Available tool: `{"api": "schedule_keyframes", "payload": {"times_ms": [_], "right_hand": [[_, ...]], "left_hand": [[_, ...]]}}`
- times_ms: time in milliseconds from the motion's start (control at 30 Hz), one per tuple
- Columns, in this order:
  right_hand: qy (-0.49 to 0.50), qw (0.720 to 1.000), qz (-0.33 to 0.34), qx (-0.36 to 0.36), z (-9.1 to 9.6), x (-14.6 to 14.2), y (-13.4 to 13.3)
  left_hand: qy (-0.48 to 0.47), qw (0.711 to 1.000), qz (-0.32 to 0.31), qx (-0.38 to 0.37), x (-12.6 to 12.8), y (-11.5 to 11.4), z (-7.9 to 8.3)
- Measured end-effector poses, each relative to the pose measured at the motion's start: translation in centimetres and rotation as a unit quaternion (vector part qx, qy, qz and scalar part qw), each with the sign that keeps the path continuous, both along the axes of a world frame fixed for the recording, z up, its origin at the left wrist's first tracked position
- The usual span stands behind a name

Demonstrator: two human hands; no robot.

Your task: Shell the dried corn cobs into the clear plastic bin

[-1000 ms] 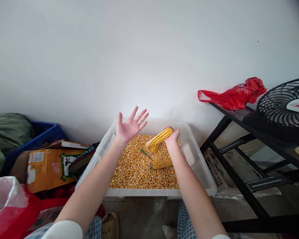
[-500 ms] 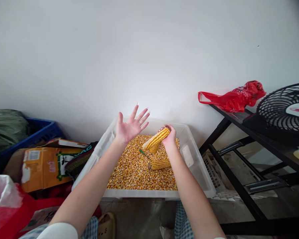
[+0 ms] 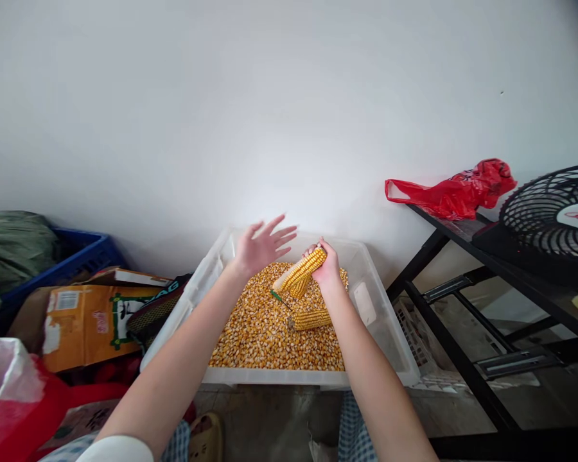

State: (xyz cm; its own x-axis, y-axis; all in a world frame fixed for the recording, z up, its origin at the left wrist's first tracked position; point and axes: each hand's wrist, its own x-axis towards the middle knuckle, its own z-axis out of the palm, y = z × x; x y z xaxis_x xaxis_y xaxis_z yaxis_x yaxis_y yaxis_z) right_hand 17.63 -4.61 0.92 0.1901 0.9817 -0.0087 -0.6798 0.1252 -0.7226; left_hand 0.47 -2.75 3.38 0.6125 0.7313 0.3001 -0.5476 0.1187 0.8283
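Note:
My right hand (image 3: pixel 326 264) grips a yellow corn cob (image 3: pixel 302 269) by its upper end, tilted with its pale tip down to the left. Fingers spread and palm bare, my left hand (image 3: pixel 264 247) hovers to the left, apart from that cob. Below both hands is a translucent plastic bin (image 3: pixel 392 333) holding loose corn kernels (image 3: pixel 270 333). Another cob (image 3: pixel 311 319) lies on the kernels beside my right forearm, and part of a further one shows just under the held cob. Among the kernels lies a small tool with a green end (image 3: pixel 276 295).
At right, a black rack (image 3: pixel 443 231) carries a red plastic bag (image 3: pixel 457 192) and a black fan (image 3: pixel 553 215). To the left are a cardboard box (image 3: pixel 89 321), a blue crate (image 3: pixel 84 260) and a red-and-white bag (image 3: pixel 19 391). A white wall rises behind the bin.
My left hand has lowered slightly and shifted right, turning so its fingers point more toward the right. My right hand still holds the cob almost in place.

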Motion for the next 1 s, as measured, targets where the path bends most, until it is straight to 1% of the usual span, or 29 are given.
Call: {"api": "schedule_keyframes", "payload": {"times_ms": [67, 133, 167, 233, 333, 467, 567, 600, 667, 733, 767, 833, 900, 967, 1000], "right_hand": [[0.009, 0.999, 0.026, 0.030, 0.7, 0.0, -0.6], [0.007, 0.998, 0.042, 0.044, 1.4, 0.1, -1.2], [0.000, 0.998, 0.046, 0.042, 1.7, 0.2, -1.6], [-0.007, 0.998, 0.059, 0.036, 2.2, 0.5, -2.1], [0.000, 0.995, 0.088, 0.041, 2.4, 1.0, -2.6], [0.013, 0.991, 0.117, 0.064, 1.7, 1.6, -2.9], [0.026, 0.989, 0.131, 0.068, 0.9, 1.7, -2.7], [0.029, 0.987, 0.141, 0.070, 0.6, 1.7, -2.7], [0.028, 0.983, 0.162, 0.079, 0.2, 1.6, -2.6], [0.017, 0.980, 0.176, 0.088, -0.1, 1.5, -2.6], [0.011, 0.979, 0.182, 0.088, -0.2, 1.5, -2.7], [0.003, 0.979, 0.193, 0.070, -0.3, 1.6, -2.8], [-0.002, 0.977, 0.208, 0.035, -0.2, 1.5, -2.7], [-0.016, 0.977, 0.210, 0.002, 0.3, 1.2, -2.3], [-0.030, 0.980, 0.198, -0.006, 0.8, 1.0, -2.1]], "left_hand": [[0.132, 0.991, 0.003, 0.034, 0.2, 0.4, -0.9], [0.234, 0.968, -0.039, 0.084, 0.5, 0.2, -1.4], [0.259, 0.958, -0.064, 0.109, 0.7, 0.0, -1.5], [0.269, 0.946, -0.102, 0.149, 1.1, -0.7, -1.3], [0.268, 0.939, -0.133, 0.169, 1.7, -1.7, -1.0], [0.295, 0.925, -0.167, 0.172, 2.4, -2.1, -1.6], [0.297, 0.917, -0.166, 0.210, 2.9, -2.2, -2.0], [0.302, 0.910, -0.173, 0.227, 3.1, -2.2, -2.0], [0.331, 0.886, -0.205, 0.252, 3.3, -2.4, -2.0], [0.369, 0.862, -0.238, 0.252, 3.4, -2.5, -1.9], [0.382, 0.857, -0.246, 0.245, 3.4, -2.6, -1.8], [0.391, 0.857, -0.246, 0.229, 3.3, -2.6, -1.9], [0.391, 0.863, -0.234, 0.217, 3.1, -2.4, -2.1], [0.394, 0.868, -0.209, 0.217, 2.9, -2.0, -2.2], [0.395, 0.871, -0.194, 0.220, 2.8, -1.9, -2.3]]}}
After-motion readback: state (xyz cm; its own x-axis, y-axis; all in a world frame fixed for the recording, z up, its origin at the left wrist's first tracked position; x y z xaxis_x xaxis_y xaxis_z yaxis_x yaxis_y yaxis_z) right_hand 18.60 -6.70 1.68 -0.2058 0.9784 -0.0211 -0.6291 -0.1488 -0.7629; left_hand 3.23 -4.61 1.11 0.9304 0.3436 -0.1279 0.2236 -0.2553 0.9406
